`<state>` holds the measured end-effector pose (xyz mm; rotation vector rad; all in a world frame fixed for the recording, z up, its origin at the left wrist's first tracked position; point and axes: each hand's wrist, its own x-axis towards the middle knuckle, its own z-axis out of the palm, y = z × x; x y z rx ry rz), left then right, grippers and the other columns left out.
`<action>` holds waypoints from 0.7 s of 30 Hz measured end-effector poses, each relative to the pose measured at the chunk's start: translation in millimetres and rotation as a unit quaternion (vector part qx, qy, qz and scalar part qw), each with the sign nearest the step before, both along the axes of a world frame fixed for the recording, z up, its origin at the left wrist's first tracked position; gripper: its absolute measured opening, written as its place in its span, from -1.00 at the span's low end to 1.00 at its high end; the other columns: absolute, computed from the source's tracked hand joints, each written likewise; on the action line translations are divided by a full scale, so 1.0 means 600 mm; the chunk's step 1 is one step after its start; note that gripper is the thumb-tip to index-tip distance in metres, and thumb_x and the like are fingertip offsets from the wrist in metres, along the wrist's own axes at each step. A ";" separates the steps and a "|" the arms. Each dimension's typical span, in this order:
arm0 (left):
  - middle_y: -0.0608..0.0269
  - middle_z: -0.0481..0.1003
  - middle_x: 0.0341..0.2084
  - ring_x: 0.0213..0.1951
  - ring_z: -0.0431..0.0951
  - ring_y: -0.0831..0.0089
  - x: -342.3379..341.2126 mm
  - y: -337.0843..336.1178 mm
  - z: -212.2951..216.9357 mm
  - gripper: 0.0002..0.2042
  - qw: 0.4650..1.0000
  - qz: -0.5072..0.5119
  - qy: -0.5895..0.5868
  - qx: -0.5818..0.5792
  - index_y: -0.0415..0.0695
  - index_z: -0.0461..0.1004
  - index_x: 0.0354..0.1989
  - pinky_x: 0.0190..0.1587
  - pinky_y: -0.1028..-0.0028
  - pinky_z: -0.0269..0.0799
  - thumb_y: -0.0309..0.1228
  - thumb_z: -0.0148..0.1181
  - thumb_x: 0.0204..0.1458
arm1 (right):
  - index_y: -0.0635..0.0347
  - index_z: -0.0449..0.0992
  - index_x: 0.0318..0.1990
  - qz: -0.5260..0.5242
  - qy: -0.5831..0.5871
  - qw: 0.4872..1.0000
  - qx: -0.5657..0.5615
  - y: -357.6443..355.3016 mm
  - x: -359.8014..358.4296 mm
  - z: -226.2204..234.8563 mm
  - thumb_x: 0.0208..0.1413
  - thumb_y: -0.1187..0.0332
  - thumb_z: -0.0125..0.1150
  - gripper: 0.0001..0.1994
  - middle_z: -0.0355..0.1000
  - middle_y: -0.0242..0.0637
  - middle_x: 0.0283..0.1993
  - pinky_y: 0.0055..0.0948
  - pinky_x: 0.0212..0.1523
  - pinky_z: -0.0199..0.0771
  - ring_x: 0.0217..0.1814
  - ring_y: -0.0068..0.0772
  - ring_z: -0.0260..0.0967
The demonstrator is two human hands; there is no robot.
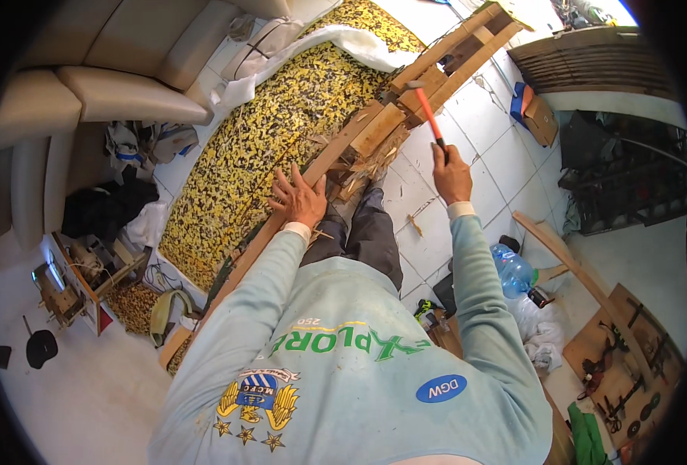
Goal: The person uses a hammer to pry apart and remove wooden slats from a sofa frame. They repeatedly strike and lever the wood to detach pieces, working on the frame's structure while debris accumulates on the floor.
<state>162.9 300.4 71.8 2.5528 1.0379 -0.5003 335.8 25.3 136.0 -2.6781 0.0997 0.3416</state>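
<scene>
My right hand (pixel 453 177) is closed around the black grip of a hammer (pixel 428 113) with an orange-red shaft. The hammer's head is over a long wooden frame (pixel 378 130), but I cannot tell whether it touches the wood. The frame runs slantwise from the lower left to the upper right, built of boards with cross pieces. Its middle is splintered, and torn wood slivers (pixel 353 184) stick out there. My left hand (pixel 300 200) lies on the frame's near part with its fingers spread, holding nothing.
Yellow and black speckled foam (pixel 243 163) lies left of the frame, beside a beige sofa (pixel 119 93). On the white tiled floor (pixel 425 182) are wood scraps. At right are a blue water bottle (pixel 516 273), a shoe box (pixel 536 116) and a board with tools (pixel 619 349).
</scene>
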 end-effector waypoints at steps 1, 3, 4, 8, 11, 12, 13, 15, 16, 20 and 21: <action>-0.21 -0.25 0.58 0.55 -0.23 -0.32 -0.002 0.002 -0.002 -0.15 1.000 0.001 0.001 0.005 0.05 -0.11 0.60 0.38 -0.52 -0.31 0.28 -0.08 0.28 | 0.09 0.54 -0.14 -0.009 -0.016 0.999 0.035 -0.003 0.004 0.011 0.38 -0.11 0.07 -0.58 0.58 0.05 -0.39 0.06 -0.32 0.47 -0.32 0.19 0.57; -0.23 -0.25 0.58 0.55 -0.23 -0.33 0.010 0.018 -0.013 -0.15 0.999 0.006 0.004 0.032 0.05 -0.10 0.60 0.38 -0.54 -0.33 0.28 -0.10 0.29 | 0.19 0.53 -0.18 -0.040 -0.027 0.993 0.111 -0.007 0.000 0.031 0.40 -0.08 0.08 -0.55 0.53 -0.01 -0.45 -0.09 -0.33 0.44 -0.41 0.01 0.52; -0.24 -0.26 0.58 0.55 -0.24 -0.33 0.016 0.030 -0.020 -0.16 0.999 0.004 0.006 0.043 0.05 -0.09 0.60 0.37 -0.55 -0.33 0.28 -0.11 0.29 | 0.21 0.53 -0.19 -0.054 -0.016 0.991 0.124 -0.012 -0.009 0.036 0.40 -0.08 0.08 -0.54 0.51 -0.05 -0.47 -0.12 -0.34 0.43 -0.44 -0.06 0.48; -0.17 -0.23 0.59 0.55 -0.20 -0.31 0.075 0.194 -0.068 -0.17 0.998 0.022 -0.027 0.059 0.16 -0.09 0.61 0.44 -0.43 -0.42 0.31 -0.12 0.27 | 0.24 0.51 -0.25 -0.104 0.032 0.970 0.218 -0.035 -0.045 0.012 0.42 -0.06 0.07 -0.52 0.37 -0.32 -0.56 -0.35 -0.46 0.31 -0.53 -0.47 0.31; -0.07 0.15 0.47 0.47 0.15 -0.09 0.110 0.321 -0.081 -0.27 0.991 0.066 0.067 -0.093 0.11 0.18 0.45 0.44 -0.30 -0.18 0.34 -0.23 0.30 | 0.20 0.50 -0.28 -0.158 0.098 0.941 0.281 -0.034 -0.090 0.017 0.43 -0.06 0.08 -0.54 0.28 -0.46 -0.59 -0.45 -0.56 0.21 -0.60 -0.60 0.21; -0.06 0.19 0.45 0.46 0.19 -0.07 0.117 0.334 -0.076 -0.29 0.989 0.047 0.091 -0.111 0.10 0.22 0.43 0.44 -0.28 -0.15 0.33 -0.25 0.31 | 0.18 0.49 -0.28 -0.176 0.115 0.935 0.287 -0.033 -0.107 0.028 0.43 -0.05 0.08 -0.55 0.25 -0.50 -0.60 -0.48 -0.59 0.17 -0.63 -0.64 0.17; -0.05 0.19 0.45 0.46 0.18 -0.08 0.113 0.325 -0.073 -0.30 0.991 0.043 0.081 -0.093 0.11 0.22 0.42 0.43 -0.29 -0.15 0.33 -0.25 0.32 | 0.16 0.48 -0.29 -0.193 0.136 0.927 0.290 -0.033 -0.124 0.037 0.43 -0.05 0.08 -0.57 0.22 -0.53 -0.61 -0.51 -0.63 0.13 -0.65 -0.68 0.14; -0.03 0.19 0.45 0.47 0.15 -0.08 0.099 0.286 -0.068 -0.31 0.996 0.031 0.067 -0.058 0.11 0.23 0.42 0.43 -0.32 -0.16 0.32 -0.27 0.33 | 0.13 0.46 -0.28 -0.214 0.162 0.918 0.293 -0.046 -0.161 0.026 0.43 -0.05 0.08 -0.58 0.20 -0.55 -0.62 -0.52 -0.68 0.08 -0.69 -0.69 0.10; -0.03 0.17 0.46 0.47 0.14 -0.08 0.098 0.287 -0.065 -0.31 0.996 0.030 0.067 -0.050 0.11 0.23 0.42 0.42 -0.34 -0.17 0.32 -0.27 0.33 | 0.11 0.45 -0.28 -0.221 0.170 0.913 0.298 -0.047 -0.171 0.021 0.43 -0.06 0.09 -0.59 0.19 -0.56 -0.63 -0.52 -0.70 0.06 -0.70 -0.69 0.08; 0.00 0.02 0.53 0.55 -0.07 -0.11 0.100 0.269 -0.046 -0.31 0.997 0.048 0.059 -0.028 0.14 0.20 0.47 0.43 -0.46 -0.34 0.31 -0.28 0.33 | 0.16 0.47 -0.15 -0.217 0.236 0.909 0.267 -0.016 -0.190 0.008 0.43 -0.10 0.03 -0.56 0.17 -0.54 -0.62 -0.50 -0.73 0.13 -0.74 -0.64 0.09; 0.00 -0.01 0.54 0.56 -0.11 -0.13 0.106 0.262 -0.041 -0.31 0.996 0.062 0.063 -0.019 0.16 0.19 0.47 0.43 -0.47 -0.38 0.31 -0.27 0.33 | 0.17 0.46 -0.10 -0.196 0.256 0.906 0.275 -0.015 -0.182 0.000 0.44 -0.05 0.04 -0.59 0.20 -0.52 -0.60 -0.50 -0.71 0.15 -0.72 -0.64 0.12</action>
